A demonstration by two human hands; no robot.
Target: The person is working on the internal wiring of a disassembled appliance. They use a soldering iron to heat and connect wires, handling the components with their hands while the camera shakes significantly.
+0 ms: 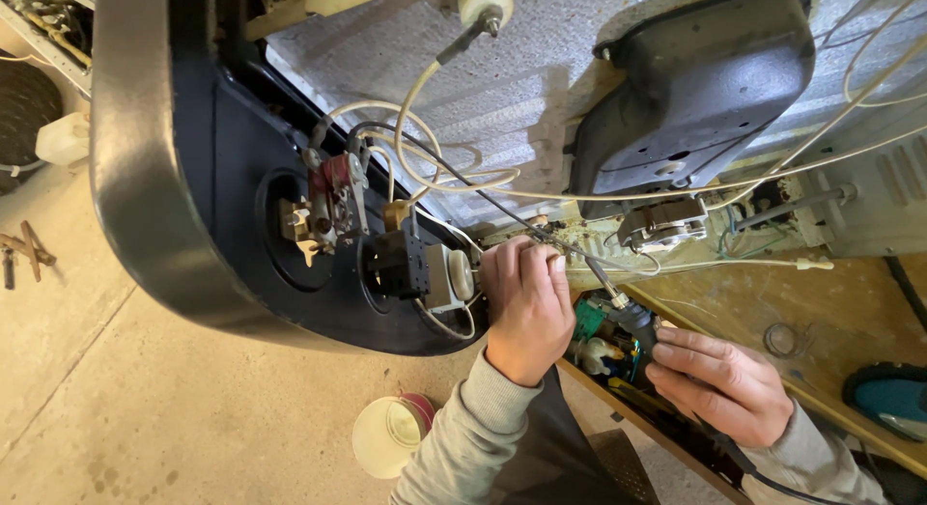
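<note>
Inside the opened back of a dark curved appliance panel (pixel 164 225), the left hand (pixel 526 307) is curled shut around the cream-coloured wires (pixel 425 167), next to a black-and-cream switch unit (pixel 425 268) set in a round opening of the panel. The right hand (pixel 719 384) lies lower and to the right, fingers bent and close together, fingertips pressed near a green connector (pixel 587 320) and a dark cylindrical part (pixel 632 320); whether it pinches anything cannot be told. A dark cable (pixel 772 481) runs out from beneath its wrist.

Around them the space is crowded. A red-and-metal thermostat-like switch (pixel 333 201) sits in a second round opening to the left of the switch unit, with looped wires rising from it. Above, a large dark moulded housing (pixel 695 90) lies against foil-faced insulation (pixel 463 80), and a small motor with a laminated metal core (pixel 666 223) sits under it. Thin pale wires cross the hands' working area and run off to the right. A cream knob-like bulb (pixel 483 1) on a rod hangs at the top edge.

On the concrete floor (pixel 116 408) below stands a round cream tub with a red-rimmed lid (pixel 391 433). A white plastic jug (pixel 63 140) sits at far left, and a teal-and-black tool (pixel 888 397) rests on the wooden board (pixel 772 302) at right.
</note>
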